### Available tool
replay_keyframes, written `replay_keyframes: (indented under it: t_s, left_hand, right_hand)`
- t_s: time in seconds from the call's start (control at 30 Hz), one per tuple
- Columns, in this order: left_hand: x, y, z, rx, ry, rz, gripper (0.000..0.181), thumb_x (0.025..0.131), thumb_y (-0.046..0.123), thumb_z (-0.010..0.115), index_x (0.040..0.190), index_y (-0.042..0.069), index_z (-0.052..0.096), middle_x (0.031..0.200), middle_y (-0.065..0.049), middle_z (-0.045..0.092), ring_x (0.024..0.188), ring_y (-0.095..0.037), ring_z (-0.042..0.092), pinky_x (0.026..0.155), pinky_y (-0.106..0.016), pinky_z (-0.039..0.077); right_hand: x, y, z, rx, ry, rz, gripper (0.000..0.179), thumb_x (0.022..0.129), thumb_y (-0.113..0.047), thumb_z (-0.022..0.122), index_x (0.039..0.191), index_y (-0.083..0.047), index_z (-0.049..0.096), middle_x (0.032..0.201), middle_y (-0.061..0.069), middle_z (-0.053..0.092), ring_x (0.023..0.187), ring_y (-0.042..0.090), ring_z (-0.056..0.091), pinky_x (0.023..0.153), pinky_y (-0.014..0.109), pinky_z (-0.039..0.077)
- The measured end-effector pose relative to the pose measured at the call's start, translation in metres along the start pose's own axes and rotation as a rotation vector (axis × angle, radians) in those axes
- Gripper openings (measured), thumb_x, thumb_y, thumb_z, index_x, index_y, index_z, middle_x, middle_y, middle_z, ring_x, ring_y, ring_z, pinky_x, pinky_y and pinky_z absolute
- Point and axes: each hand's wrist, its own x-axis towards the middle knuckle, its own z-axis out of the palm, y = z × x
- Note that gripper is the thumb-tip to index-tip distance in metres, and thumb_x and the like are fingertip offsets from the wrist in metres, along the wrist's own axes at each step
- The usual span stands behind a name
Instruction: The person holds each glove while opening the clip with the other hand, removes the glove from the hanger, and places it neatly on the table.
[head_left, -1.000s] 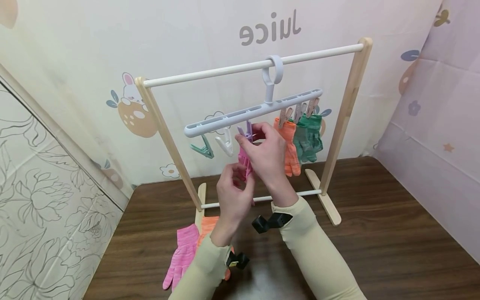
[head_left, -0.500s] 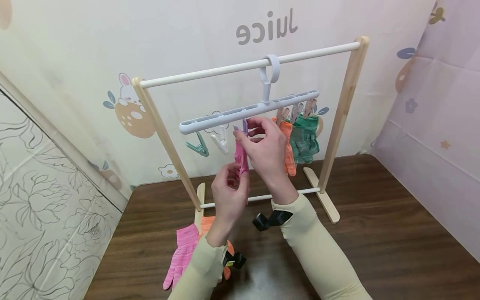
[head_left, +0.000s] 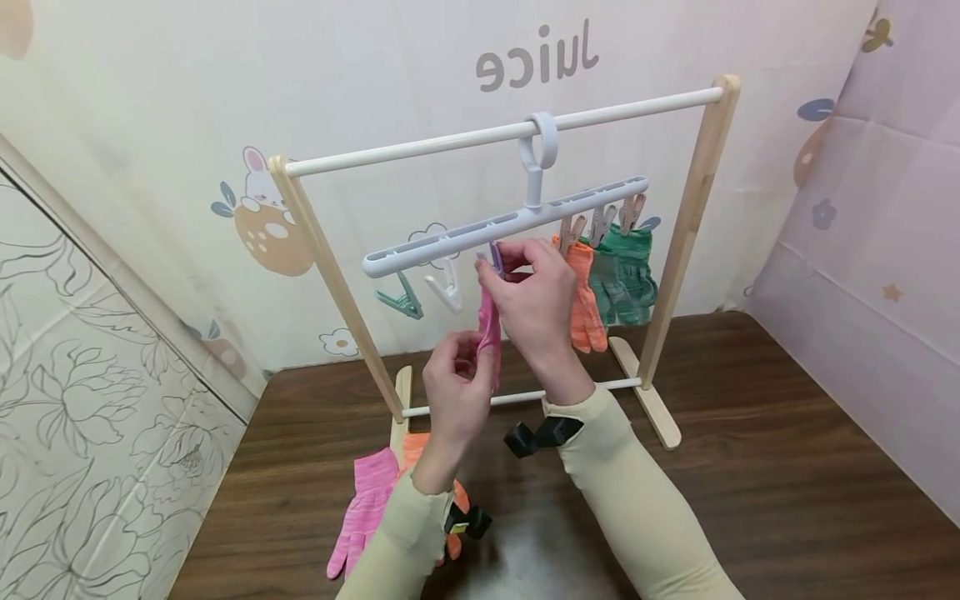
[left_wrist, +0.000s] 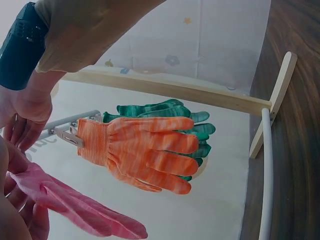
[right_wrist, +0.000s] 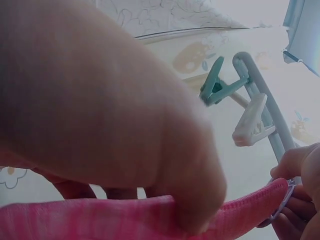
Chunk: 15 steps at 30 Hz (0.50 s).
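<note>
From the head view, I have my left arm [head_left: 405, 533] and right arm [head_left: 637, 500], both pale-sleeved, reaching up from the bottom edge and slanting toward each other. Past the cuffs, the left wrist [head_left: 437, 469] and right wrist [head_left: 567, 385] are bare. My right hand [head_left: 536, 296] is the higher one, its thumb [head_left: 491, 281] and bent fingers pinching. My left hand [head_left: 459, 387] sits lower and to its left, fingers bent, pinching too. The two hands are near each other. In the right wrist view, my left hand looms large and blurred; in the left wrist view, my right arm crosses the top left.
</note>
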Motion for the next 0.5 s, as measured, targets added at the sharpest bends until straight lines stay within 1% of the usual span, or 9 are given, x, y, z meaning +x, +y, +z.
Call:
replay_keyframes:
  t_s: [0.13, 0.23, 0.37, 0.5]
  left_hand:
    - [0.001, 0.018, -0.005, -0.003, 0.001, -0.019, 0.010, 0.089, -0.007, 0.065, 0.098, -0.008, 0.065, 0.085, -0.018, 0.064, 0.069, -0.029, 0.059, 0.059, -0.036, 0.054]
    - [0.000, 0.025, -0.008, -0.005, 0.010, -0.022, 0.007, 0.088, -0.008, 0.065, 0.096, -0.008, 0.065, 0.084, -0.018, 0.064, 0.069, -0.029, 0.059, 0.059, -0.036, 0.053]
    - [-0.003, 0.024, -0.009, -0.015, 0.022, -0.015, 0.006, 0.087, -0.009, 0.065, 0.094, -0.007, 0.065, 0.083, -0.017, 0.064, 0.068, -0.029, 0.059, 0.057, -0.037, 0.053]
    - [-0.007, 0.021, -0.012, -0.018, 0.017, -0.016, 0.007, 0.087, -0.009, 0.064, 0.094, -0.007, 0.065, 0.083, -0.017, 0.065, 0.067, -0.029, 0.059, 0.057, -0.035, 0.052]
  right_hand:
    - [0.002, 0.001, 0.001, 0.002, 0.019, -0.001, 0.016, 0.081, -0.013, 0.081, 0.090, -0.003, 0.073, 0.086, 0.006, 0.064, 0.076, 0.014, 0.062, 0.064, 0.026, 0.054]
    - [0.003, 0.000, 0.001, 0.002, 0.023, -0.003, 0.015, 0.081, -0.013, 0.081, 0.090, -0.003, 0.073, 0.086, 0.006, 0.064, 0.076, 0.014, 0.062, 0.064, 0.025, 0.054]
    - [0.003, 0.000, 0.001, 0.011, 0.021, -0.002, 0.015, 0.082, -0.013, 0.080, 0.090, -0.003, 0.074, 0.086, 0.007, 0.064, 0.076, 0.015, 0.062, 0.064, 0.025, 0.054]
    - [0.002, -0.001, 0.002, 0.016, 0.006, 0.007, 0.017, 0.082, -0.015, 0.081, 0.092, -0.003, 0.074, 0.087, 0.007, 0.065, 0.077, 0.016, 0.062, 0.064, 0.026, 0.054]
